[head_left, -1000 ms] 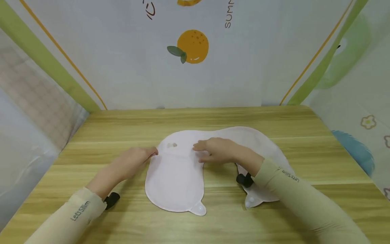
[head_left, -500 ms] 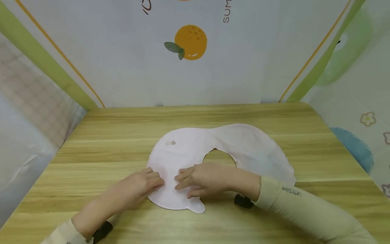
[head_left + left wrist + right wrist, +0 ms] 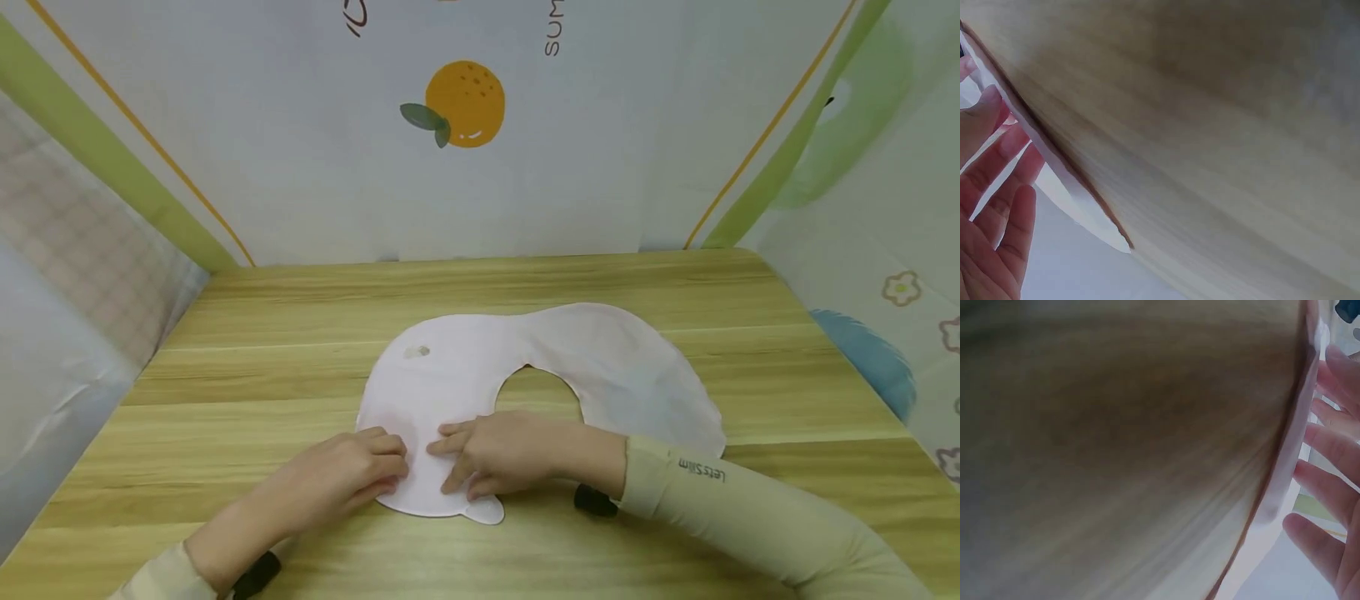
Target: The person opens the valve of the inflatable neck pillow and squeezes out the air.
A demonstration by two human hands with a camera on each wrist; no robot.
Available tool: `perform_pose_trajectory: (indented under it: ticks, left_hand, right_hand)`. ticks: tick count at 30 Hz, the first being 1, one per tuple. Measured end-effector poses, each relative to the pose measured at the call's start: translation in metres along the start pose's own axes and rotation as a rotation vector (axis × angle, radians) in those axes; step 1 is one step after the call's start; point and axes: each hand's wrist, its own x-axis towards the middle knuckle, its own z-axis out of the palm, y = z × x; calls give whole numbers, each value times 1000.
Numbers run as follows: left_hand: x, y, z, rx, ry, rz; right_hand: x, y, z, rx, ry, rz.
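Observation:
A flat, pale pink, U-shaped fabric piece (image 3: 480, 342) lies on the table, with a small rounded tab (image 3: 486, 510) at the lower end of its left lobe. My left hand (image 3: 337, 471) touches that lobe at its left edge, fingertips on the fabric. From the other side, my right hand (image 3: 502, 454) rests spread fingers on the same lobe, just above the tab. Both wrist views show fingertips against the thin fabric: left fingers (image 3: 1013, 206) loosely bent, right fingers (image 3: 1329, 487) spaced apart. The right forearm hides the lower end of the right lobe.
The wooden table (image 3: 300, 333) extends around the fabric on all sides. Behind it hangs a white curtain (image 3: 570, 167) printed with an orange. Patterned cloth hangs at the right, with a blue shape (image 3: 866, 358) beside the table edge.
Both hands have moved down the left lobe toward the near edge, the right one also leftward. Over the last half second they shift only slightly. The fabric keeps its place on the table.

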Motion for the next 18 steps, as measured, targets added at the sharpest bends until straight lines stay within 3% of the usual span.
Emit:
perform_pose_trajectory:
  ticks: [7,18]
  left_hand:
    - [0,1,0,34,-26,-9]
    - [-3,1,-1,61,-20,-9]
  right_hand:
    - [-1,2,3,-14,17,21]
    - [-2,9,3,11,48,188]
